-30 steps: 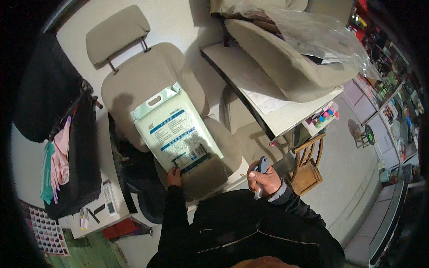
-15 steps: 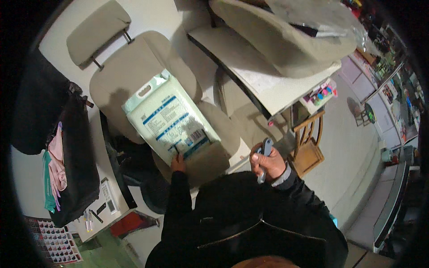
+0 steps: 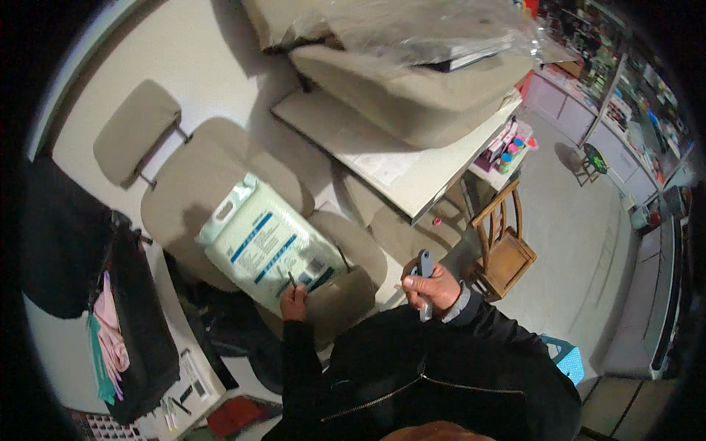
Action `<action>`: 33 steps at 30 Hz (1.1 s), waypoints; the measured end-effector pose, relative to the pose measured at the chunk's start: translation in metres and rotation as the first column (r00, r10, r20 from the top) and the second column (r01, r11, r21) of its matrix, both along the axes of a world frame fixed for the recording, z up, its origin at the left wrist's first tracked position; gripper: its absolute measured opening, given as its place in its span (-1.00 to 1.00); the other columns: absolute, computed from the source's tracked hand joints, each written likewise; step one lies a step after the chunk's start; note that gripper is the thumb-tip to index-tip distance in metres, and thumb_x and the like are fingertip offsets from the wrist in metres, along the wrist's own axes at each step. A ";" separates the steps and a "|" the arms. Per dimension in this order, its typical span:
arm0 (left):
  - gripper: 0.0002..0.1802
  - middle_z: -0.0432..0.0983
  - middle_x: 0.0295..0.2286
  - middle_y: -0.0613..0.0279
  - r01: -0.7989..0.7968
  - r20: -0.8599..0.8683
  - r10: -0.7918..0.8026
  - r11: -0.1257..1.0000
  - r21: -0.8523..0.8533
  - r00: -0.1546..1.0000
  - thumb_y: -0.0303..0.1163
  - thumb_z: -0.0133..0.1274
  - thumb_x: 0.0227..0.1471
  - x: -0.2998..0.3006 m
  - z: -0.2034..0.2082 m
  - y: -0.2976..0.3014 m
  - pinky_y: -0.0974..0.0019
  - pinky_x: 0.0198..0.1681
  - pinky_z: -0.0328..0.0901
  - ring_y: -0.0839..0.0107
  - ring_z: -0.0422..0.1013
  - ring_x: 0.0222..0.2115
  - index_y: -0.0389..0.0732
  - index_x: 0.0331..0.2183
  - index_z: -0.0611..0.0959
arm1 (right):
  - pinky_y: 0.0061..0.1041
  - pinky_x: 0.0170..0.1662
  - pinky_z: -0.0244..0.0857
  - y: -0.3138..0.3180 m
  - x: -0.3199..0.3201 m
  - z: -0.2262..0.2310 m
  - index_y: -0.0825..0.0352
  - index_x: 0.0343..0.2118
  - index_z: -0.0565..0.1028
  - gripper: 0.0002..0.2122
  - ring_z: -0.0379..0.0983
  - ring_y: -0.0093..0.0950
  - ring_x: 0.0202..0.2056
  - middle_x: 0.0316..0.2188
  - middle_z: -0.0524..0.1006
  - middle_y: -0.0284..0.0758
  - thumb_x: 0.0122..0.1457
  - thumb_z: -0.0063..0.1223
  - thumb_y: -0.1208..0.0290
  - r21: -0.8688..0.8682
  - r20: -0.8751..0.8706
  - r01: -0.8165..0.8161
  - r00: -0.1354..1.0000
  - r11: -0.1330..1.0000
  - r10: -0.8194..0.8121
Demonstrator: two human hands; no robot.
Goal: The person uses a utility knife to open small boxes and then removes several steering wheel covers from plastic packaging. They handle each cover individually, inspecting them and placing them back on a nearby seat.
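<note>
A white plastic package (image 3: 294, 220) with a cut-out handle and blue printed bands lies on a beige car seat (image 3: 213, 147). My left hand (image 3: 295, 303) is at its lower edge, fingers closed around a thin dark stick-like piece (image 3: 292, 278) that juts up over the package. In front of my jacket, my right hand (image 3: 439, 287) is closed around a small grey-handled tool (image 3: 424, 262) with a hole near its end. Its pale lower end pokes out under the fingers. The tool's exact kind does not show.
A white table (image 3: 390, 165) carries another beige seat (image 3: 419, 95) under clear plastic. Beside it stand a wooden chair (image 3: 507, 257) and a tray of colourful small bottles (image 3: 507, 158). Dark bags (image 3: 143, 316) with pink and green cloth hang at left. A blue basket (image 3: 566, 360) stands right.
The view has shifted, so the seat and package sit lower in the picture. Both hands keep their holds; the left one stays at the package's lower edge.
</note>
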State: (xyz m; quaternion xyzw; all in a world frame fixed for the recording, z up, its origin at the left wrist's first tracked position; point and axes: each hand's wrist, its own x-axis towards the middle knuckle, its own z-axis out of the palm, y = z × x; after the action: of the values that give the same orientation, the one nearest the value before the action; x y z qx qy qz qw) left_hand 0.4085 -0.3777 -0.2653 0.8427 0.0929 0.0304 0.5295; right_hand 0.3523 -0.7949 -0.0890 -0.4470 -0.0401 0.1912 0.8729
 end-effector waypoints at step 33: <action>-0.58 0.54 -0.45 0.29 -0.210 0.949 0.288 0.943 -0.259 0.126 -0.13 -0.04 0.35 0.124 0.489 -0.159 0.36 -0.12 0.28 0.49 0.40 -0.35 -0.32 -0.29 0.65 | -0.48 -0.60 0.18 -0.113 -0.007 -0.022 0.30 -0.39 0.38 -0.78 0.30 -0.49 -0.69 -0.66 0.37 -0.36 0.21 0.21 0.33 0.047 0.081 0.227 0.970 0.973 -0.230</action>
State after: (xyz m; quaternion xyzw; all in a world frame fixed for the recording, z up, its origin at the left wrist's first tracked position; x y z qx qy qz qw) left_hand 0.5330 -0.5367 0.2236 0.5807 -0.1282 0.6470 0.4772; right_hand 0.3449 -0.9076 -0.1109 -0.4401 -0.0297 0.0693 0.8948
